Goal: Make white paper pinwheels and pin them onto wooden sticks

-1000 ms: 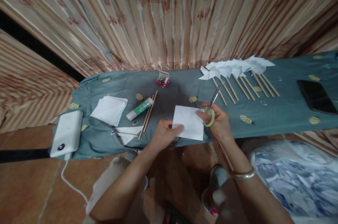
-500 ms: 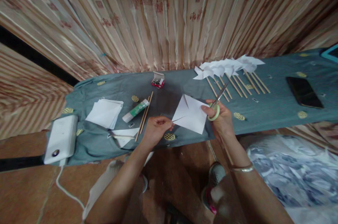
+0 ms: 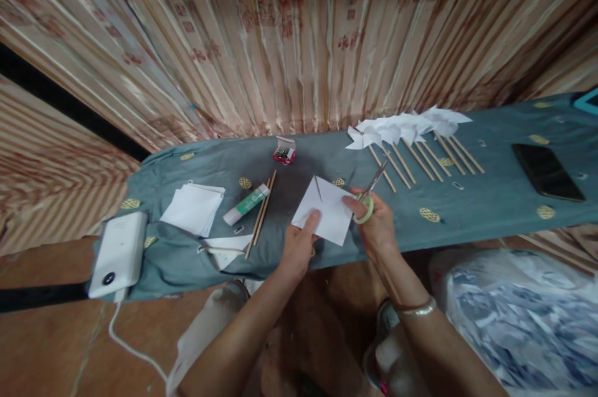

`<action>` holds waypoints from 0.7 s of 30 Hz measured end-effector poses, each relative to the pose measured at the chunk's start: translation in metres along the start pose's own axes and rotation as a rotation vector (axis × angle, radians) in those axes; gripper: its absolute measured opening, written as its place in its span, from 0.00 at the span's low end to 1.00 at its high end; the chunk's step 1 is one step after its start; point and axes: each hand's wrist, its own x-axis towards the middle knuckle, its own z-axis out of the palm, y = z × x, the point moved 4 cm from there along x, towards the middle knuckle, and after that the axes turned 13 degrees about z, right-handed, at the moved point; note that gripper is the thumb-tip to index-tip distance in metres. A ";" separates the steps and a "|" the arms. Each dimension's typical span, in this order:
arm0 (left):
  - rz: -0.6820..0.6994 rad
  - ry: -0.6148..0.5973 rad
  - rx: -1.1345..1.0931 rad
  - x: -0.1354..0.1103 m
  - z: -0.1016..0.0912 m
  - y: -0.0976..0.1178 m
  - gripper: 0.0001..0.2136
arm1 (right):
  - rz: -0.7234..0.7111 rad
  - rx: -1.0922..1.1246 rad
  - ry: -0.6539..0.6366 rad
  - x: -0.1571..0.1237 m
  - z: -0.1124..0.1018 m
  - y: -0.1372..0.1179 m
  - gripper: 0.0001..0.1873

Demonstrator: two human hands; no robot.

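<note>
A white square of paper (image 3: 332, 217) with slits cut in from its corners is held up over the front of the cloth. My left hand (image 3: 299, 244) grips its lower left side, thumb on top and fingers beneath. On the other side, my right hand (image 3: 376, 222) has the pale green-handled scissors (image 3: 364, 207) hooked on it, blades pointing up and away. The thumb of that hand also lies on the paper's right corner, pinching it. Whether the blades are fully closed is hard to see.
On the cloth (image 3: 420, 238) lie a paper stack (image 3: 192, 207), a glue stick (image 3: 246, 204), wooden sticks (image 3: 258, 222), a small red box (image 3: 284, 153), a row of paper pinwheels (image 3: 406, 130), a black phone (image 3: 547, 171) and a white power bank (image 3: 118, 253). A bag of paper scraps (image 3: 523, 316) stands at right.
My left hand has shifted from the paper's left corner further onto it, thumb now flat on top. The right hand with the scissors has come slightly left. The view has shifted a little.
</note>
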 end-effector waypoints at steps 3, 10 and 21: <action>-0.008 0.110 -0.109 0.006 -0.003 0.009 0.18 | -0.023 -0.117 -0.065 -0.003 0.003 -0.002 0.21; 0.063 0.175 -0.244 0.021 -0.017 0.037 0.15 | 0.059 -0.421 -0.469 -0.027 -0.001 -0.001 0.25; 0.053 0.192 -0.265 0.023 -0.024 0.039 0.17 | 0.296 -0.704 -0.759 -0.054 0.001 0.024 0.29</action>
